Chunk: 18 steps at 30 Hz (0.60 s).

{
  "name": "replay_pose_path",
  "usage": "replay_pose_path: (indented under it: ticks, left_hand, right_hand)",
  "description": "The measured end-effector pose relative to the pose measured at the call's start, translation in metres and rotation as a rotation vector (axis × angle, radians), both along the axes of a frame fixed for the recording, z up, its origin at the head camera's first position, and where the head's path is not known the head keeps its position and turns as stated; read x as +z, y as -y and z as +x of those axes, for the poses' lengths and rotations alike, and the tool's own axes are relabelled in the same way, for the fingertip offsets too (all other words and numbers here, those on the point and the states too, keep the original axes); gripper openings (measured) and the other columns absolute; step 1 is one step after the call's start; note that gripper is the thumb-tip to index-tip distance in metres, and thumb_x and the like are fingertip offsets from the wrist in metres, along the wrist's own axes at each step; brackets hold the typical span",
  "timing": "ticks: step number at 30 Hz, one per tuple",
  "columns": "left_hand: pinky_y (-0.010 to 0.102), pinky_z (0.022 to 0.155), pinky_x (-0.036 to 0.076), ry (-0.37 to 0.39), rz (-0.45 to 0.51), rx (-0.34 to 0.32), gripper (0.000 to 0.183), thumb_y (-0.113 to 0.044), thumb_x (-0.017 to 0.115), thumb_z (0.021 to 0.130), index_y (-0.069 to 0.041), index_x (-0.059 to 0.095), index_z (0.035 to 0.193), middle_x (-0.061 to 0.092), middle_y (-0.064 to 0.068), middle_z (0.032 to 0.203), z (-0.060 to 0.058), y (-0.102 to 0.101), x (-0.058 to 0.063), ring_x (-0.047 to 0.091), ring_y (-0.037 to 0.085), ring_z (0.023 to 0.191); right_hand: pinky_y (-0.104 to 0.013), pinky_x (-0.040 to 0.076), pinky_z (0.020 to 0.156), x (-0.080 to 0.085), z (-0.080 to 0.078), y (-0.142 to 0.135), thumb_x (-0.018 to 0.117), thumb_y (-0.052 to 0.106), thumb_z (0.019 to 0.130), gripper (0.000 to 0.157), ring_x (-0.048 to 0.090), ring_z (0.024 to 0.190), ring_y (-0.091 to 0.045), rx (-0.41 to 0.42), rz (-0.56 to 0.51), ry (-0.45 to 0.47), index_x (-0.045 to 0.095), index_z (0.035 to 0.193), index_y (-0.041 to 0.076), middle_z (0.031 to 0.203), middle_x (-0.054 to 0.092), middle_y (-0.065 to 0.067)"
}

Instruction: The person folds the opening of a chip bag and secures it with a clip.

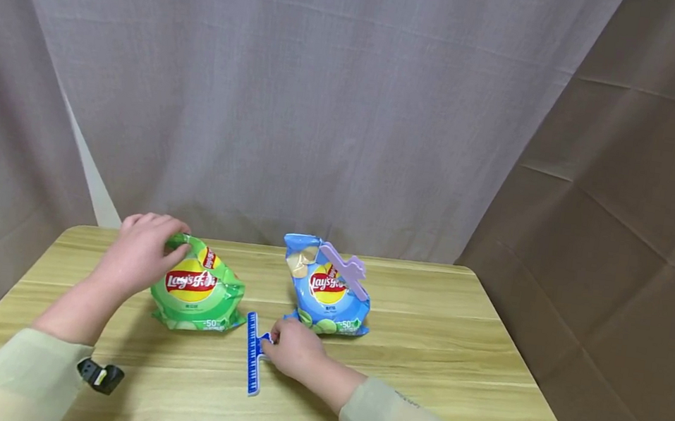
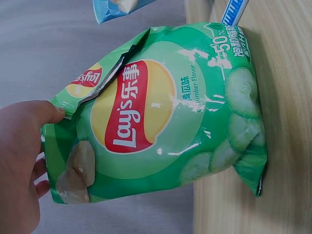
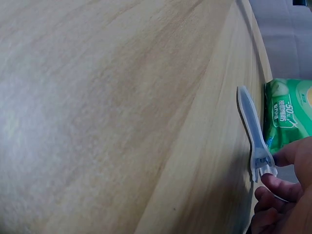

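Grasping green bag [image 1: 197, 302] by folded top with left hand [image 1: 143, 252]. Pinching blue clip [image 1: 252, 356] by handle with right hand [image 1: 298, 351], just right of green bag. Could lose the fold from a loose left pinch on shiny film. Could twist or drop blue clip from holding by handle. Could bump blue bag [image 1: 325, 301], farther right of green bag with purple clip [image 1: 344, 267] on, from swinging right hand wide.
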<state>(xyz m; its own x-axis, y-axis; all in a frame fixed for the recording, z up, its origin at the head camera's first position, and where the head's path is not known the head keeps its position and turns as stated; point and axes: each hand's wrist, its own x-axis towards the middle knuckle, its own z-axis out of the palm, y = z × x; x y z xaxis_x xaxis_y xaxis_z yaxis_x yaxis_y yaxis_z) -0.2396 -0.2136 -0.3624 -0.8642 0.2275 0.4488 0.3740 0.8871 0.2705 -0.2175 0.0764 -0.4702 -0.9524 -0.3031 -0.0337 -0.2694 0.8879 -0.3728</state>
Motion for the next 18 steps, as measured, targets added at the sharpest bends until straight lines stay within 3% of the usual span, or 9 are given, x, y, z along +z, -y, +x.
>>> replay_pose_path:
  ticks: [10,18]
  left_hand:
    - [0.062,0.106,0.025,0.001,0.003,0.0,0.022,-0.018,0.068,0.092,-0.006,0.065,0.111,0.068,0.014,0.113,-0.0001,0.0009,-0.0014,0.053,0.039,0.114]
    - [0.061,0.105,0.025,-0.003,0.004,-0.001,0.021,-0.018,0.068,0.092,-0.006,0.066,0.109,0.068,0.014,0.112,0.0003,0.0011,-0.001,0.054,0.038,0.113]
  right_hand:
    - [-0.028,0.039,0.055,0.0021,0.0032,0.0034,0.063,0.032,0.095,0.023,0.047,0.064,-0.012,0.003,-0.059,0.05,0.053,0.079,0.018,0.073,0.051,0.004]
    - [-0.028,0.041,0.055,0.004,0.0034,0.0053,0.059,0.031,0.097,0.018,0.048,0.063,-0.011,0.007,-0.05,0.016,0.053,0.086,0.018,0.072,0.051,0.005]
